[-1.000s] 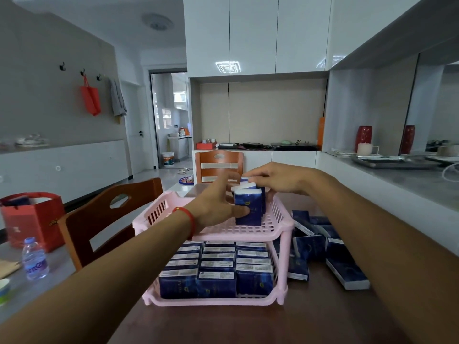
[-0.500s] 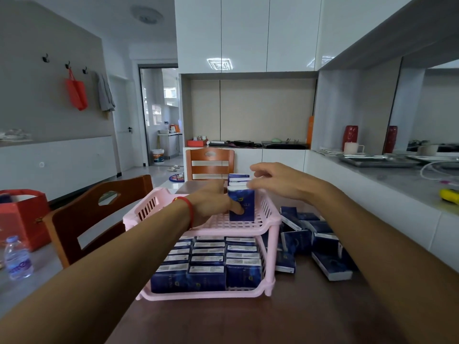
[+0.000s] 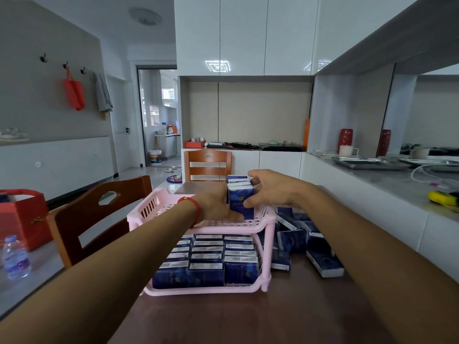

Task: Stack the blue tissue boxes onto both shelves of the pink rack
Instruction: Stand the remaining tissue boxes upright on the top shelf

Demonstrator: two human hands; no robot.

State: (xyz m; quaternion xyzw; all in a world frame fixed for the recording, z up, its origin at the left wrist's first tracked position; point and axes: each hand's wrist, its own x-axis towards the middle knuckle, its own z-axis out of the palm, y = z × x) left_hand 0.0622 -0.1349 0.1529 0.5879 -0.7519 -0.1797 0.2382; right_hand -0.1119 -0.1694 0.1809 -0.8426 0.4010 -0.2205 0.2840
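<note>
A pink two-shelf rack [image 3: 173,220] stands on the brown table. Its lower shelf is packed with several blue tissue boxes [image 3: 206,259] in rows. On the upper shelf's right side a short row of upright blue boxes [image 3: 240,198] stands. My left hand [image 3: 215,207], with a red wristband, lies against the left face of the front box, thumb at its base. My right hand [image 3: 270,189] grips the same row from the right and top, thumb on the front face. A loose pile of blue boxes [image 3: 305,242] lies on the table right of the rack.
A wooden chair [image 3: 99,219] stands left of the table, another chair [image 3: 207,165] at the far end. A red gift bag [image 3: 22,217] and a water bottle [image 3: 16,256] sit at left. The grey counter [image 3: 387,180] at right carries metal trays, a mug and a yellow tool.
My right hand has slid from the back of the row to its right side, thumb now on the front box. The left hand stays against the boxes. The view has shifted slightly.
</note>
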